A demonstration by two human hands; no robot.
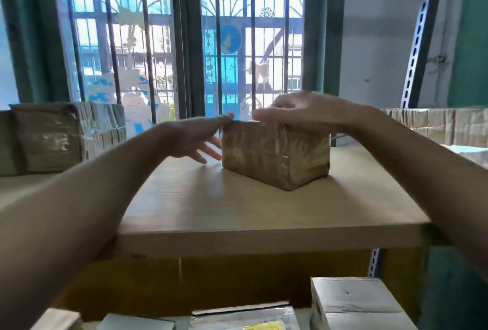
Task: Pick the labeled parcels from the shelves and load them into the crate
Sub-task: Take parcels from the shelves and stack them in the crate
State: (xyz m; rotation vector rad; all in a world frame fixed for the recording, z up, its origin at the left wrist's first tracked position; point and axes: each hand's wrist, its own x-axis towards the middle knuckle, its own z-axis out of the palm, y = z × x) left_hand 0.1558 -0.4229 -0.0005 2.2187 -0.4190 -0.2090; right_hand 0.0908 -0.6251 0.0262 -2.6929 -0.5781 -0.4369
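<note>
The left hand (190,136) is held released, its fingers straight and spread against the left face of the parcel (276,155). The right hand (298,111) is laid across the parcel's top with fingers curved; whether a grip is taken cannot be told. The parcel is set on the top shelf (237,210), toward its back. A white box (353,303) is seen below.

Two hands (194,135) (299,113); one parcel (276,156) between them; one white box (359,306) below.

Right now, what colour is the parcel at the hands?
The parcel is brown; head view.
</note>
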